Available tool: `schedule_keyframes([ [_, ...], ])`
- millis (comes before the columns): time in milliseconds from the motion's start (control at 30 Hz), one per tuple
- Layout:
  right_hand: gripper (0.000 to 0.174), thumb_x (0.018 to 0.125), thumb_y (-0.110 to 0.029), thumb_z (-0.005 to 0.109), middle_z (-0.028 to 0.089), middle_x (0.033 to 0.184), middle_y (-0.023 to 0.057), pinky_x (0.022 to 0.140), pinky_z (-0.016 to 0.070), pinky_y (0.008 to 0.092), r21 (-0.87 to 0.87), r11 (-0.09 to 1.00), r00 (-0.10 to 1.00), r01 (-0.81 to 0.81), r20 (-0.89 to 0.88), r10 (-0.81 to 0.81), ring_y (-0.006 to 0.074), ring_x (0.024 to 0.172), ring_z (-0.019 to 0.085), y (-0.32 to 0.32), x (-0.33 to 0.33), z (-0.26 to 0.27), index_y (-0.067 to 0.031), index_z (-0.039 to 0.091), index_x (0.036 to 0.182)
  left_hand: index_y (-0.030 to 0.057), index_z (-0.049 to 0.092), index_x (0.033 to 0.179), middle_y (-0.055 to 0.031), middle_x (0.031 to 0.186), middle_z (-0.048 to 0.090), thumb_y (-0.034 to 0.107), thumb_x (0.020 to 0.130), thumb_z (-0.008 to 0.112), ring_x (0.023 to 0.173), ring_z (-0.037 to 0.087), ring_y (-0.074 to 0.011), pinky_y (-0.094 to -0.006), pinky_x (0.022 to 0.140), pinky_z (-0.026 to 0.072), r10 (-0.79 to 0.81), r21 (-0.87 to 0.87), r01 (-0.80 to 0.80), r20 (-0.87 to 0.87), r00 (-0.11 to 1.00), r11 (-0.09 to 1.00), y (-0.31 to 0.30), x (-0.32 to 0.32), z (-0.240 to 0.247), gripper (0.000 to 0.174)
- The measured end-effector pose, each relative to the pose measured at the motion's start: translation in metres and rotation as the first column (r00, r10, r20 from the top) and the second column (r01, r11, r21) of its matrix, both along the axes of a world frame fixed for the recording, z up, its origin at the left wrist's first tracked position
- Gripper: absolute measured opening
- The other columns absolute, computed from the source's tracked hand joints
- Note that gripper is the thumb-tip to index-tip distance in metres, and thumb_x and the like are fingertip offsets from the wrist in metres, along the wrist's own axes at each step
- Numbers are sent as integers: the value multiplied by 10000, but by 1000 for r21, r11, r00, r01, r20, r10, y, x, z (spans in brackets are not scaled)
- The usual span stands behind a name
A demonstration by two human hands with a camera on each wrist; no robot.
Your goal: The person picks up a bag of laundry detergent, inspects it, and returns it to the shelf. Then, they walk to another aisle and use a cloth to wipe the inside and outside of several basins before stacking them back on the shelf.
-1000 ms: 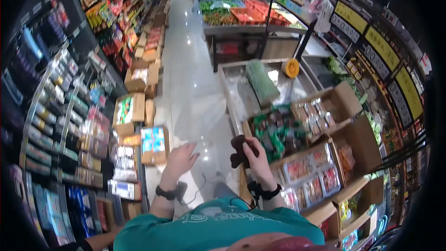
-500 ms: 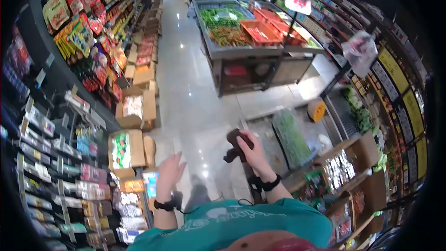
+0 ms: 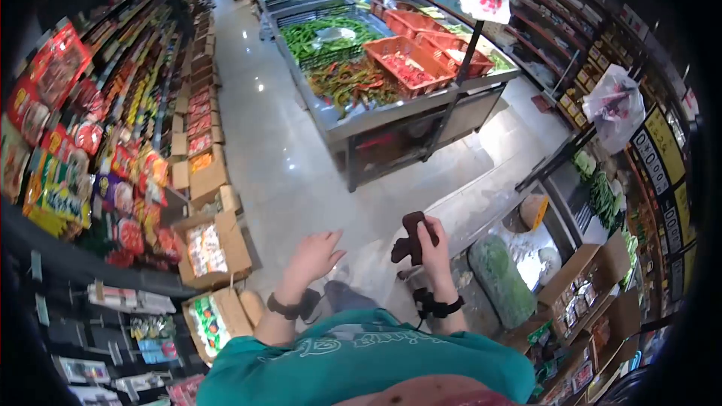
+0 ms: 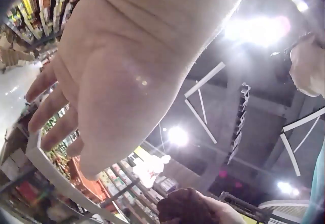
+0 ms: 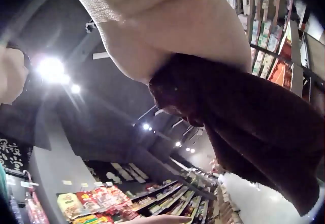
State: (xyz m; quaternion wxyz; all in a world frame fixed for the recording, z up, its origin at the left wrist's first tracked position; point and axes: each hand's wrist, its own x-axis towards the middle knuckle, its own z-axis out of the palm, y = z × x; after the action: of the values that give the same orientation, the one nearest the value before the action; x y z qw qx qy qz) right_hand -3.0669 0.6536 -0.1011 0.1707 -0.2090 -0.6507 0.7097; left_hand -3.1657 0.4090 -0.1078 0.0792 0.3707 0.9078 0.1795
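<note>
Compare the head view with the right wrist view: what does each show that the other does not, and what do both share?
Only the head view shows the cut pumpkin and the large green bundle beside it.

Only the right wrist view shows the dark ceiling with its bright lights.

Both show the right hand gripping a dark brown item, and colourful snack packets.

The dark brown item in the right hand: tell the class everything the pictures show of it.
The dark brown item looks soft and matte, like cloth, with an irregular, lobed outline. In the right wrist view it splits into long, folded parts. The right hand grips it, holding it in the air above the floor; the left hand is apart from it. What exactly it is cannot be told.
</note>
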Motion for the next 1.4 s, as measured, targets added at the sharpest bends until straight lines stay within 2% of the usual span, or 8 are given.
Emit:
schedule_keyframes([
  [333,275,958,-146,563,620,1013,66,720,512,248,-283,952,983,117,-102,-152,123,914,618,91,-153,15,-23,498,1195,96,500,1271,-165,1008,623,388,898,575,920,613,-360,-463,787,489,-380,-220,387,75,922,896,121,-225,7,480],
  [400,264,952,-160,581,618,1000,50,750,490,238,-50,959,959,280,-28,-281,97,930,583,118,-176,-4,-23,523,1171,109,468,1333,-163,1036,624,404,908,560,926,604,-373,-459,784,496,-371,-431,385,119,921,816,156,-260,-3,525],
  [733,280,941,-197,601,632,994,74,700,509,256,122,780,787,614,-166,-594,113,869,601,270,-284,16,-26,533,1153,66,509,1294,-161,1017,626,368,853,628,954,609,-355,-426,830,479,-775,-38,774,-31,631,632,398,-411,-5,549],
  [800,281,938,-207,604,634,1008,78,733,506,268,293,681,734,671,-129,-667,127,888,604,303,-291,12,-23,548,1143,57,526,1277,-154,1000,626,380,843,635,939,614,-353,-430,828,483,-793,-59,791,-59,606,609,448,-426,-8,553],
  [1000,254,943,-187,598,638,1007,55,820,463,247,147,599,609,787,-31,-793,116,929,591,402,-307,-9,-25,559,1136,58,515,1285,-160,989,640,358,865,602,892,631,-349,-431,761,512,-913,-18,913,-1,408,408,600,-443,-29,524],
  [1067,247,940,-162,605,637,999,48,817,465,247,70,594,598,801,-43,-801,108,918,588,455,-312,-46,-24,557,1139,71,491,1317,-170,979,640,341,871,581,903,633,-364,-445,757,519,-891,-192,902,172,420,388,659,-434,-20,529],
  [1267,291,917,-217,626,669,989,115,815,491,299,397,517,578,759,-44,-815,169,913,637,640,-320,-34,-11,577,1115,119,423,1394,-201,1102,623,385,842,583,983,622,-369,-463,800,518,-923,-194,937,203,327,289,836,-432,-59,634],
  [1400,294,916,-232,626,672,955,107,768,499,292,171,611,625,773,-33,-780,172,870,650,766,-327,-14,-22,579,1116,97,452,1355,-196,1088,629,343,857,594,1023,608,-363,-452,824,513,-920,-141,933,168,353,332,970,-427,-4,573],
])
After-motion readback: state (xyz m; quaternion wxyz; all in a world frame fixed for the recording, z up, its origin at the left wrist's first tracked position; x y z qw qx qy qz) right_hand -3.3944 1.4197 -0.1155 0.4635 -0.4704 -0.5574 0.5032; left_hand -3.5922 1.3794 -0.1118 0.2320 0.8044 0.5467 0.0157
